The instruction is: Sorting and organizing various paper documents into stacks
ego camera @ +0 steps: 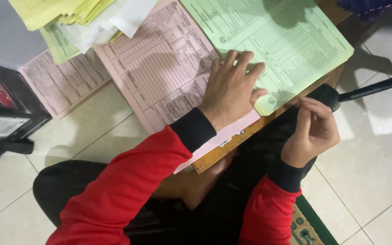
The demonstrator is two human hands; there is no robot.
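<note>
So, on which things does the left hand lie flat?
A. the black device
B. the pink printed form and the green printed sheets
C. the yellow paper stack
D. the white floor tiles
B: the left hand lies spread across the pink printed form and the green printed sheets.

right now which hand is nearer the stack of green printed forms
Left. The left hand lies flat across the pink printed sheet, its fingers touching the stack of green printed forms. The right hand is curled just off the stack's lower corner, apart from it.
</note>
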